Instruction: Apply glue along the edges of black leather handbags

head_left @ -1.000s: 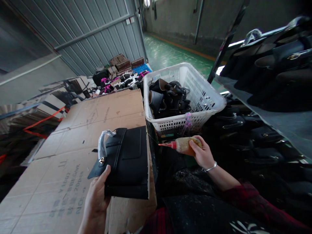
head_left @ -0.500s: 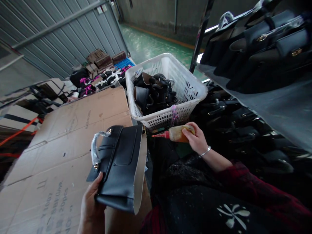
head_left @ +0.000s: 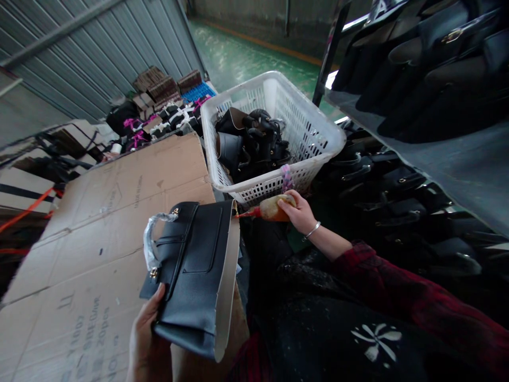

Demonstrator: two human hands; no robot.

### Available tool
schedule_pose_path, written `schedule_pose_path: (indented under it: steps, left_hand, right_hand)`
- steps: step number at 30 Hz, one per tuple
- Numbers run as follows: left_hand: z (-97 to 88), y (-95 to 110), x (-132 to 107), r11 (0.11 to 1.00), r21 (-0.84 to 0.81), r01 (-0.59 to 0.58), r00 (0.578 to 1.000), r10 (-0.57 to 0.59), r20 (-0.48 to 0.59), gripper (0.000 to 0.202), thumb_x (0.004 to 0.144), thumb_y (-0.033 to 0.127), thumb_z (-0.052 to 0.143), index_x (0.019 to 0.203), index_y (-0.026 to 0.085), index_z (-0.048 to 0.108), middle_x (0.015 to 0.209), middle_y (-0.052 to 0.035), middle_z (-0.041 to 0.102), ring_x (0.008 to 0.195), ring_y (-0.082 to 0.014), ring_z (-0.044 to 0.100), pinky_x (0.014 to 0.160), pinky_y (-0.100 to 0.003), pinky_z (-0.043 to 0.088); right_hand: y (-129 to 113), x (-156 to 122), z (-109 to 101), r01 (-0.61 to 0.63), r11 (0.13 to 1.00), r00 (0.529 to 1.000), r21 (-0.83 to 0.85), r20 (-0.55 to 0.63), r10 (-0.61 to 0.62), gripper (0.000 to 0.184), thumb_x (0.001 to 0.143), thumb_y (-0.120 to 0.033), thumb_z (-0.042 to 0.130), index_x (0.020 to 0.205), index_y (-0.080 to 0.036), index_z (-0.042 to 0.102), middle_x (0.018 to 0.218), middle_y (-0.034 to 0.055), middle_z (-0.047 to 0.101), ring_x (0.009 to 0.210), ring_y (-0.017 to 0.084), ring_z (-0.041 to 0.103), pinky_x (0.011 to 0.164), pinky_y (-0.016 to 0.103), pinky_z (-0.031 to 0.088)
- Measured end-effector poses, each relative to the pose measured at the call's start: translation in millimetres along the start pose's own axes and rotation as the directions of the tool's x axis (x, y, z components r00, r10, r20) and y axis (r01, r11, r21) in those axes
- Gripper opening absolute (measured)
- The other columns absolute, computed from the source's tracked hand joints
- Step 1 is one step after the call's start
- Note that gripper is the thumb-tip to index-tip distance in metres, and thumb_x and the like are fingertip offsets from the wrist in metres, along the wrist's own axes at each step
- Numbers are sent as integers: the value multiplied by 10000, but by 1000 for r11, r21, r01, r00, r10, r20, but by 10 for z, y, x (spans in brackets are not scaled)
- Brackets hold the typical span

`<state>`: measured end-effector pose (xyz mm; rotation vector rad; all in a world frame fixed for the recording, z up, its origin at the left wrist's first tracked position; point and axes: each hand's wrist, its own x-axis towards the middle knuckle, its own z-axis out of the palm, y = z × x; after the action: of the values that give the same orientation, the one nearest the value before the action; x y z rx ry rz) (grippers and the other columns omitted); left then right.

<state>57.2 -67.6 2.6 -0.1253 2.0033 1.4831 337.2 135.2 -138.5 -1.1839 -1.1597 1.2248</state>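
The location is presenting as a handbag factory or leather-goods workshop. Corrugated metal wall panels (head_left: 99, 48) and a green painted floor (head_left: 246, 53) are enclosing an industrial hall. Flattened cardboard cartons (head_left: 119, 201) are serving as the work surface. A white plastic basket (head_left: 318, 138) is holding black bag parts (head_left: 250, 143). Black handbags (head_left: 417, 63) are standing in rows on a grey shelf (head_left: 457, 159). Stacked boxes (head_left: 159, 90) are lying along the wall. A glue bottle (head_left: 274, 208) and a half-assembled black bag (head_left: 199, 265) are being held at the workstation.
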Motion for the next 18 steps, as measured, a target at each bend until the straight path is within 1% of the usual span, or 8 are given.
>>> schedule_pose_path:
  steps: [4,7,9,11,14,15,16,18]
  left_hand:
    - [-4,-7,-7,1000,11,-11,1000,11,2,76,660,86,665,703,141,697,651,-43,708,494,-171,649,443,-219,536]
    - [-3,-8,-14,999,0,-42,999,42,-21,128,627,56,670,704,154,701,649,-27,708,488,-158,645,448,-204,534]
    - [-3,-7,-13,999,8,-49,998,49,-28,124,618,57,672,690,154,699,629,-24,702,476,-156,638,435,-198,525]
    - [-4,-5,-10,998,24,-57,998,58,-28,105,621,69,671,681,152,697,610,-25,693,459,-153,628,420,-196,514]
    - [-11,-7,-9,996,53,-67,998,68,-16,86,634,90,675,691,149,699,623,-33,697,476,-161,636,440,-211,526]
    - [-14,-10,-11,996,63,-69,998,69,-9,85,638,95,678,700,149,701,636,-37,701,491,-166,643,454,-216,533]
    - [-16,-12,-12,995,68,-70,997,71,-3,92,641,93,678,709,150,704,648,-38,705,504,-168,649,465,-218,539]
    - [-16,-16,-17,996,57,-71,997,72,-13,129,637,65,668,720,155,709,650,-30,706,503,-158,647,467,-202,534]
  right_hand:
    - [66,-66,-8,-76,997,997,34,18,76,315,672,-480,681,746,-216,528,653,-34,504,614,132,455,592,275,388]
    - [92,-140,-27,-137,987,988,78,75,131,329,665,-493,684,742,-215,526,642,-38,501,602,130,455,577,269,382]
    - [112,-159,-38,-162,982,984,95,95,153,336,662,-496,686,744,-214,523,638,-39,501,598,129,456,570,266,380]
    - [137,-140,-50,-154,985,987,83,51,150,336,659,-492,690,748,-212,526,643,-38,504,605,129,457,576,267,384]
    - [167,-63,-62,-116,992,990,56,-73,120,339,655,-492,695,757,-212,532,664,-33,521,625,130,467,600,270,399]
    - [170,-37,-62,-108,992,989,67,-97,114,342,657,-495,696,758,-213,532,672,-31,527,629,130,471,606,270,404]
    - [169,-15,-57,-105,990,988,91,-108,115,346,657,-500,698,761,-214,532,679,-30,532,632,129,475,610,269,409]
    - [156,11,-30,-113,981,988,158,-88,128,356,658,-511,703,763,-218,530,690,-29,536,637,127,482,612,266,419]
